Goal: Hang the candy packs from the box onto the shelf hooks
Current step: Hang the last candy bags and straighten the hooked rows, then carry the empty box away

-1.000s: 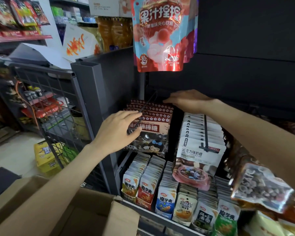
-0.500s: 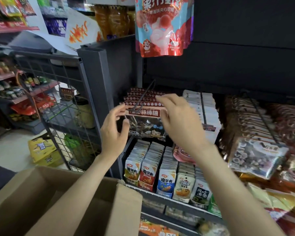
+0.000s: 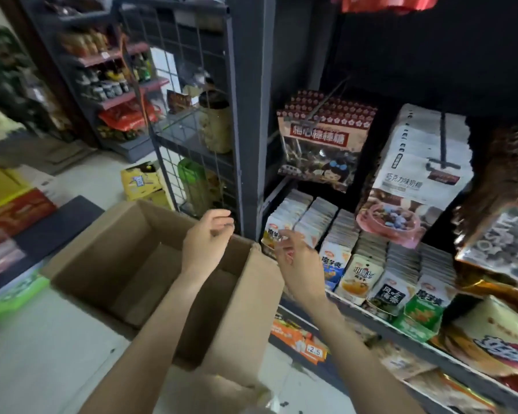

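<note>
A row of brown lollipop candy packs (image 3: pixel 322 141) hangs on a metal shelf hook (image 3: pixel 326 100) at upper centre. Below and left of it stands an open cardboard box (image 3: pixel 228 318); what I see of its inside holds no packs. My left hand (image 3: pixel 208 239) hovers over the box's far rim, fingers loosely curled, holding nothing. My right hand (image 3: pixel 296 258) is beside the box's right corner, in front of the lower shelf, fingers relaxed and holding nothing.
White chocolate candy packs (image 3: pixel 416 174) hang on a neighbouring hook to the right. Small snack sachets (image 3: pixel 359 264) fill the shelf below. A grey upright post (image 3: pixel 248 115) and wire-grid rack (image 3: pixel 186 115) stand left of the shelf. A yellow carton (image 3: pixel 141 180) sits on the floor.
Both hands let go of the lollipop packs on the hook and dropped down to the cardboard box. The view tilted down and left.
</note>
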